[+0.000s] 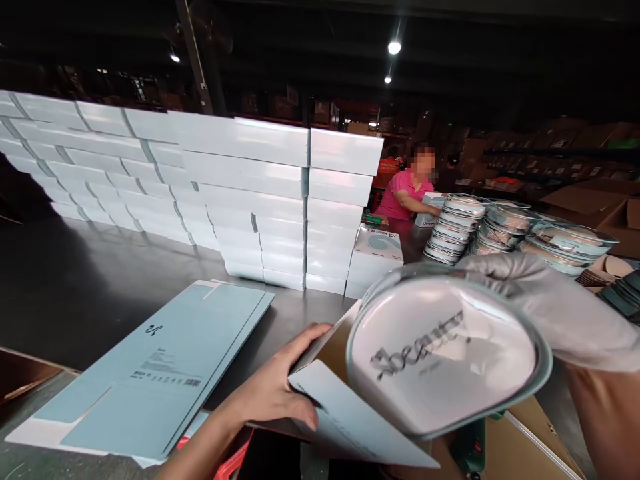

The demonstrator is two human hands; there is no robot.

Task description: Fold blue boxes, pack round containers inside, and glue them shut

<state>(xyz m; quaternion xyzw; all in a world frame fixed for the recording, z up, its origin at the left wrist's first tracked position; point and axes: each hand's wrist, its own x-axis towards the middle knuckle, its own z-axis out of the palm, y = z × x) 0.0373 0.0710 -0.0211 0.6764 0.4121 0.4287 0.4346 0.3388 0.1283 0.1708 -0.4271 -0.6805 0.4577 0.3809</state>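
Note:
My bare left hand (273, 383) grips the edge of a light-blue cardboard box (350, 417), its top end standing open with a flap folded outward. In my right hand (550, 303), which wears a pale glove, is a rounded clear pouch (445, 353) with teal edging and a white face printed with "beauty" lettering. The pouch is tilted toward me, right beside the box's opening and overlapping it in view. The fingertips of the gloved hand are partly hidden behind the pouch. On the left lies a stack of flat light-blue cartons (165, 367).
A long wall of stacked white boxes (250, 193) stands at the back. A printed box (377, 250) sits at its right end. Piles of similar pouches (455, 227) are at the right, near a person in a pink shirt (407, 190). A brown carton (525, 440) is low on the right.

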